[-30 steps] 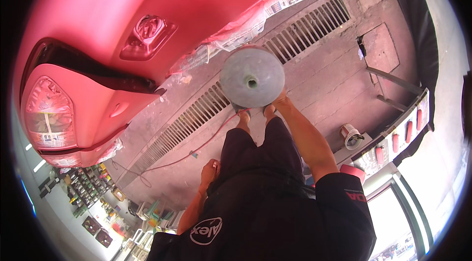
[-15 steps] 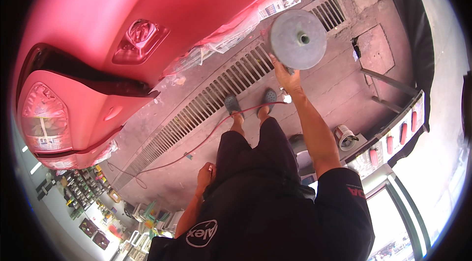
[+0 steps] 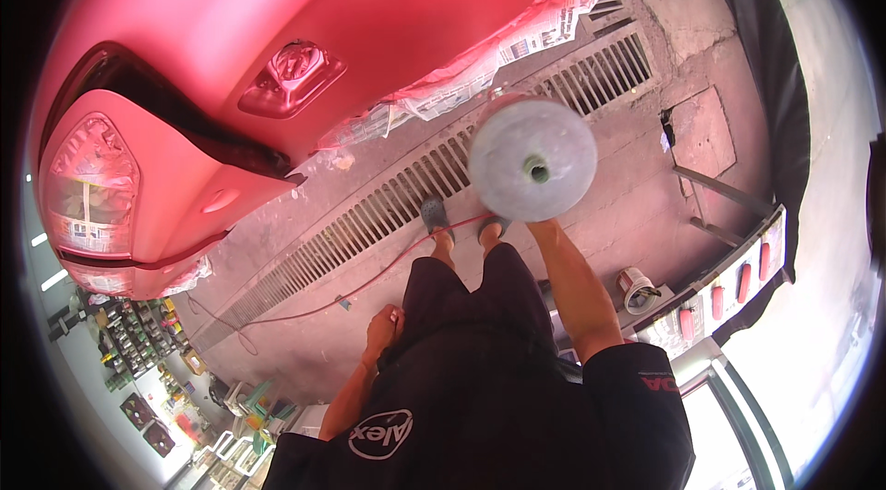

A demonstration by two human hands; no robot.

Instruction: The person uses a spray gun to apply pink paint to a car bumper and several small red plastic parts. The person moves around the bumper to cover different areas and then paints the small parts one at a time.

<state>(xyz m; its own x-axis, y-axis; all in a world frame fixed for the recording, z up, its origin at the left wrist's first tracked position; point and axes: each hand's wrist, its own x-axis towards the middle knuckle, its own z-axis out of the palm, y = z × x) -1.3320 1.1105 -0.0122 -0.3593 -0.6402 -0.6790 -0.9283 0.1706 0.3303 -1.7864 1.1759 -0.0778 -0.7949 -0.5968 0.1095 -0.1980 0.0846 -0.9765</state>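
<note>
A spray gun is in my right hand, raised ahead of me; its round pale-grey cup lid point(image 3: 533, 161), with a small greenish spout, faces up and hides the gun body and my fingers. My right forearm point(image 3: 580, 282) reaches up behind it. A thin red hose point(image 3: 397, 267) trails leftward across the floor. Left of the cup is a glossy red car body point(image 3: 397, 19) with an open fuel filler recess point(image 3: 293, 77); the cup is apart from it. My left hand point(image 3: 384, 328) hangs by my thigh, fingers curled, nothing visible in them.
Masking paper and plastic point(image 3: 498, 70) edge the car's lower side, and the taped tail light point(image 3: 92, 199) is at left. A floor grate point(image 3: 388, 222) runs beneath. At right stand a paint can point(image 3: 635, 292) and a rack with small red parts point(image 3: 744, 282). Crowded shelves point(image 3: 138, 342) are at lower left.
My right hand has brought the spray gun left, nearer to me, and the cup looks larger. The view has shifted slightly, and my left hand stays by my thigh.
</note>
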